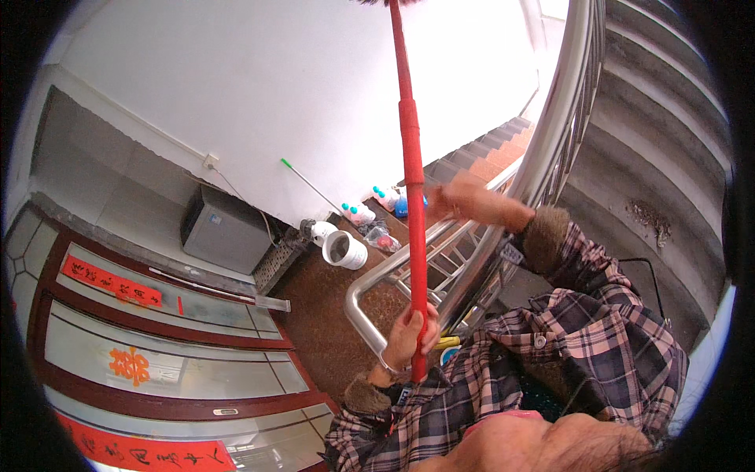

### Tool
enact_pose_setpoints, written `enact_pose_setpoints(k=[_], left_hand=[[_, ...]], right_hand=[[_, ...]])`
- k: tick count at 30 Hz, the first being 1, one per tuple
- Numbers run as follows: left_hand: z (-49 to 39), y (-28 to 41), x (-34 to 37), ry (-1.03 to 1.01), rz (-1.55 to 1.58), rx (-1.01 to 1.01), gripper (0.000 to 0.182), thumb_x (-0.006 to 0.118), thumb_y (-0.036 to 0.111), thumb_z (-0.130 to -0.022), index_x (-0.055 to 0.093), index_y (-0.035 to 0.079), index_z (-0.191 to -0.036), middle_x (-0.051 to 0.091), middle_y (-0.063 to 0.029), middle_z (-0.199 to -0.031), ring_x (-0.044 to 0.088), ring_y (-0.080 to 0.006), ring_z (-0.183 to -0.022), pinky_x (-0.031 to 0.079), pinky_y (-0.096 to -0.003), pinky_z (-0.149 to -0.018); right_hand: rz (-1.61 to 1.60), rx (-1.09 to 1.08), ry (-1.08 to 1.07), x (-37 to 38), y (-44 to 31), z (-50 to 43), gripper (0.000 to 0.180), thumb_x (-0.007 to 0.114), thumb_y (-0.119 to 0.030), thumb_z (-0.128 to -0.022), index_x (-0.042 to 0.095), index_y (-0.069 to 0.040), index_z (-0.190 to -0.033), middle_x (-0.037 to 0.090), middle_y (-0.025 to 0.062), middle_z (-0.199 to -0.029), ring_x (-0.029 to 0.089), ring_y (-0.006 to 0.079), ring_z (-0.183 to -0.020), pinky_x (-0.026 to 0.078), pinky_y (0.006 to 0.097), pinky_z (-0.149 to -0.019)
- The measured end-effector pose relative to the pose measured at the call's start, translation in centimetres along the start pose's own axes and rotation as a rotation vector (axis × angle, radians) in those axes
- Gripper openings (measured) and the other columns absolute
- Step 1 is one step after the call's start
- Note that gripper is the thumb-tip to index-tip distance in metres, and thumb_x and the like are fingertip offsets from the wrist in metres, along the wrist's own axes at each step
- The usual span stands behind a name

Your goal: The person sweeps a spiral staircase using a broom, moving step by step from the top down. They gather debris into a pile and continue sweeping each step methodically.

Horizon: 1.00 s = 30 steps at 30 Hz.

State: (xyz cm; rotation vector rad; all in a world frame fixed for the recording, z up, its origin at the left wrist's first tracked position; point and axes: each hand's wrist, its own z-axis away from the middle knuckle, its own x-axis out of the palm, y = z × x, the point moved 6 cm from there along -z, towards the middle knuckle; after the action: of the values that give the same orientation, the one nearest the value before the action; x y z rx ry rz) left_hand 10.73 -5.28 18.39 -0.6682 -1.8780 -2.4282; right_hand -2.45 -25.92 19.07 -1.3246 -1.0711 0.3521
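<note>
A long red telescopic pole (413, 236) runs from my chest up to the top edge, where dark bristles (377, 2) are cut off by the view. My left hand (416, 337) grips the pole's lower end, its fingers wrapped round it. Higher up, my right hand (466, 200) is blurred against the pole's right side; whether it touches or holds the pole cannot be told. Both sleeves are checked fabric with brown fleece cuffs. Beneath the pole runs a stainless steel stair handrail (357, 307), and a yellow object (449, 342) lies close to my left hand.
Concrete steps (625, 153) with debris rise at right. On the brown floor stand a white bucket (354, 255), bottles (358, 212) and a metal ladder (442, 268). A green-tipped stick (309, 186) leans by the white wall (236, 88). Glass-panelled doors (206, 371) and a grey box (227, 233) are at left.
</note>
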Motion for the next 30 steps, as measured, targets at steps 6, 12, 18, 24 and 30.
enact_pose_setpoints(k=[6,12,18,24,30], left_hand=[[1.7,-2.7,2.2,-0.176,0.205,-0.182,0.066,0.028,0.064,-0.09,0.053,0.003,-0.096,0.039,0.0014,-0.049,0.034,-0.0099,-0.04,0.032,-0.0235,-0.045],[1.6,-2.7,2.1,-0.183,0.181,-0.223,0.062,0.033,0.06,-0.09,0.054,0.002,-0.091,0.042,-0.0001,-0.053,0.038,-0.0104,-0.045,0.032,-0.0228,-0.043],[0.6,-0.8,-1.1,0.391,-0.324,0.01,0.02,0.056,0.025,-0.092,0.053,0.005,-0.091,0.053,-0.0005,-0.065,0.048,-0.0092,-0.055,0.04,-0.0224,-0.05],[0.3,-0.4,-0.4,0.519,-0.602,0.161,0.013,0.058,0.017,-0.09,0.054,0.005,-0.09,0.054,-0.001,-0.066,0.05,-0.0078,-0.056,0.041,-0.0222,-0.051],[0.9,-1.9,1.4,0.182,-0.161,0.017,0.025,0.047,0.027,-0.096,0.053,0.003,-0.098,0.052,-0.0039,-0.066,0.047,-0.0096,-0.054,0.038,-0.0218,-0.048]], right_hand=[[-0.636,-0.481,-0.384,1.5,-7.9,-0.9,0.069,0.055,-0.031,-0.088,0.023,0.002,-0.138,0.041,0.0222,-0.131,0.046,0.0298,-0.12,0.037,0.0516,-0.1],[-0.607,-0.531,-0.52,3.7,-10.5,0.5,0.05,0.053,-0.017,-0.09,0.035,0.003,-0.132,0.055,0.0189,-0.112,0.057,0.0275,-0.106,0.046,0.0435,-0.094],[-0.184,-0.474,0.061,1.1,-9.9,0.7,0.053,0.063,-0.027,-0.086,0.043,0.004,-0.123,0.059,0.0172,-0.104,0.061,0.0251,-0.099,0.052,0.0403,-0.084],[0.156,-0.363,0.515,0.7,-9.1,2.5,0.076,0.071,-0.042,-0.076,0.039,0.006,-0.125,0.058,0.0167,-0.101,0.061,0.0229,-0.09,0.054,0.0366,-0.075],[-0.241,-0.498,-0.145,2.1,-10.6,3.8,0.059,0.061,-0.029,-0.085,0.038,0.004,-0.129,0.057,0.0212,-0.111,0.058,0.0309,-0.105,0.051,0.0438,-0.087]])
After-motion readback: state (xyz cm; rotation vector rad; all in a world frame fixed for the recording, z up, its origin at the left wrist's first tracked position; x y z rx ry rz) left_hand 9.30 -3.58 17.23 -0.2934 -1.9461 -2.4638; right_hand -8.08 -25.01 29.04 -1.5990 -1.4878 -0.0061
